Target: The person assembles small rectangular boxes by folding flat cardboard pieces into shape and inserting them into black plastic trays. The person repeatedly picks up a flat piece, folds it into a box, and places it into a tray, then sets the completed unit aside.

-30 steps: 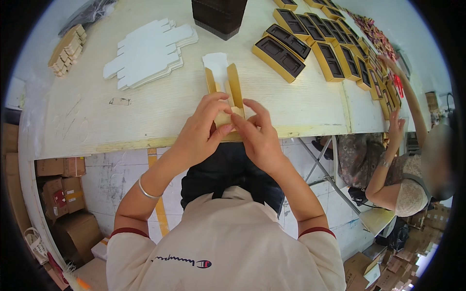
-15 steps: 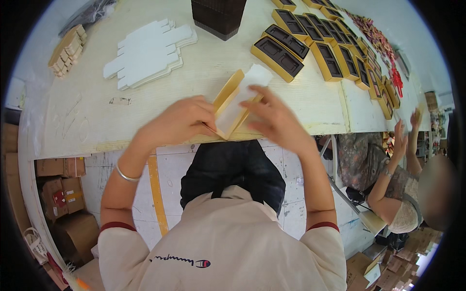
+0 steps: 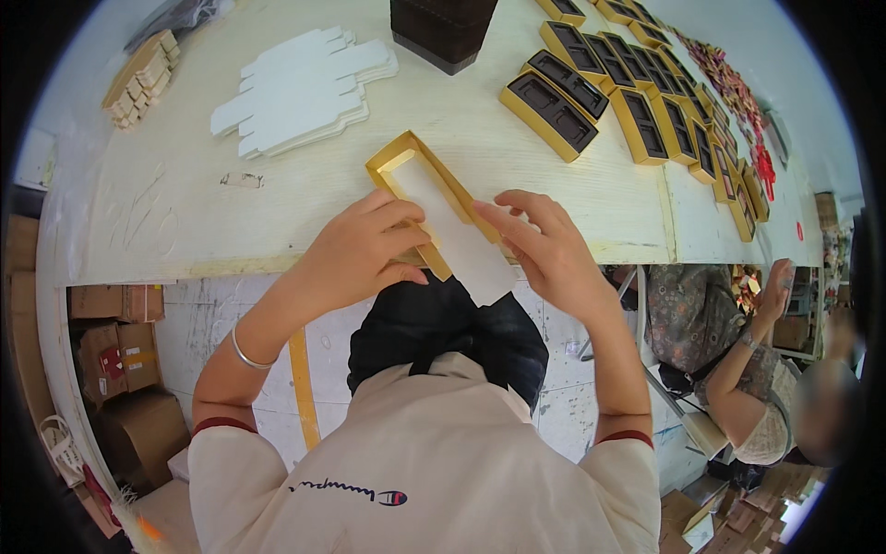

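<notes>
At the table's (image 3: 305,198) front edge, gold carton (image 3: 447,212) part-folded

Across the left wall (image 3: 437,262) with fingers of the left hand (image 3: 355,245), thumb apart below; at the right wall (image 3: 450,186) with fingers of the right hand (image 3: 558,254), loosely bent. Cannot tell whether pinching. With the carton slantwise between both, far end walled, near end open. Probably mid-fold; next, seems to call for raising the loose white flap (image 3: 491,277). Beyond: white blanks (image 3: 295,92) leftward, gold boxes (image 3: 539,128) rightward.

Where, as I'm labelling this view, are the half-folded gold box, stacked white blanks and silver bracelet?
Half-folded gold box (image 3: 438,205): head view, white inner base.
Stacked white blanks (image 3: 300,94): head view, top sheet.
Silver bracelet (image 3: 241,352): head view, outer band.
</notes>
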Tool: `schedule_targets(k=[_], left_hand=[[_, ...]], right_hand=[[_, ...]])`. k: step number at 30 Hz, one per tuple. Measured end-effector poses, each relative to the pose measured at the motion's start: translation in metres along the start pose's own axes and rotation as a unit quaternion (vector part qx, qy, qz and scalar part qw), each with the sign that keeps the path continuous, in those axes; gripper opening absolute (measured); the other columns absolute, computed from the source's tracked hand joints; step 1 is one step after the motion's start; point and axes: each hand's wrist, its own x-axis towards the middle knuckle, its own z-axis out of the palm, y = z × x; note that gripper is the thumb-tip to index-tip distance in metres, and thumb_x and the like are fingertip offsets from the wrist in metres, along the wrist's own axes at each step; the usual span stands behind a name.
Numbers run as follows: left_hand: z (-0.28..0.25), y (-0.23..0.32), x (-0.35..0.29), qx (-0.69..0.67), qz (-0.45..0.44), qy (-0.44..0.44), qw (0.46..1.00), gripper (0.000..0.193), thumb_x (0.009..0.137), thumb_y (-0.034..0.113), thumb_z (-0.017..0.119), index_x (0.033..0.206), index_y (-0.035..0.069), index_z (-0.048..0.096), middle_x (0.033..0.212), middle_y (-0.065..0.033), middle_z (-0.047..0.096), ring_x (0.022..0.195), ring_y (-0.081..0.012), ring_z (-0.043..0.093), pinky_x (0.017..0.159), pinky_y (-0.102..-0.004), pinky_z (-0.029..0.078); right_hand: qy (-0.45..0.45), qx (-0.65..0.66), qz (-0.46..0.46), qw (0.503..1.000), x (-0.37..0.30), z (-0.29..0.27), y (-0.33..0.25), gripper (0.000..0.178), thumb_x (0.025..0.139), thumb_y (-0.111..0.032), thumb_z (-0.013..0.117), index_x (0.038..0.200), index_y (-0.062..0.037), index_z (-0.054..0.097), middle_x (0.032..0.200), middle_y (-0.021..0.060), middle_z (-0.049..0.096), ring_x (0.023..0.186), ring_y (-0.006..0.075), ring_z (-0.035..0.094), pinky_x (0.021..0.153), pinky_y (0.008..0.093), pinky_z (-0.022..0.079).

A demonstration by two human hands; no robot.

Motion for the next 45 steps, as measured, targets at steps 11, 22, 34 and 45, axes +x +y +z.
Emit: schedule_targets(k=[11,22,34,45], left_hand=[[0.0,-0.008,0.009,0.0,0.04,0.021,0.999,0.03,0.069,0.025,0.078,0.09,0.009,0.064,0.103,-0.004,0.058,0.094,-0.0246,0.055,0.08,-0.0357,0.049],[0.038,0.012,0.01,-0.012,-0.016,0.131,0.991,0.013,0.078,0.006,0.068,0.089,0.003,0.062,0.085,-0.0094,0.06,0.071,-0.03,0.058,0.062,-0.0375,0.048],[0.022,0.012,0.006,-0.131,-0.104,0.055,0.984,0.005,0.081,0.003,0.064,0.083,0.0,0.061,0.078,-0.0123,0.06,0.071,-0.0317,0.059,0.061,-0.037,0.047],[0.027,-0.006,0.009,-0.309,-0.107,0.086,0.941,0.024,0.095,0.012,0.056,0.116,0.003,0.048,0.104,-0.012,0.06,0.075,-0.0196,0.058,0.066,-0.0304,0.047]], right_hand=[[-0.084,0.025,-0.123,0.989,0.017,0.013,0.013,0.024,0.071,-0.011,0.075,0.091,-0.0034,0.062,0.09,0.0106,0.058,0.085,0.0286,0.056,0.074,0.0375,0.046],[-0.007,0.086,-0.006,0.996,0.013,0.043,0.001,0.014,0.078,-0.001,0.065,0.083,-0.0027,0.052,0.078,0.0122,0.055,0.075,0.0326,0.053,0.069,0.0399,0.046],[0.022,-0.091,-0.133,0.987,-0.03,0.04,-0.009,0.053,0.071,-0.003,0.065,0.122,-0.0106,0.058,0.124,0.0158,0.051,0.1,0.0289,0.054,0.082,0.0392,0.046],[0.119,0.333,0.184,0.917,0.016,0.063,-0.016,0.032,0.085,-0.002,0.07,0.106,-0.0048,0.047,0.071,0.0054,0.053,0.056,0.0089,0.043,0.051,0.0218,0.038]])
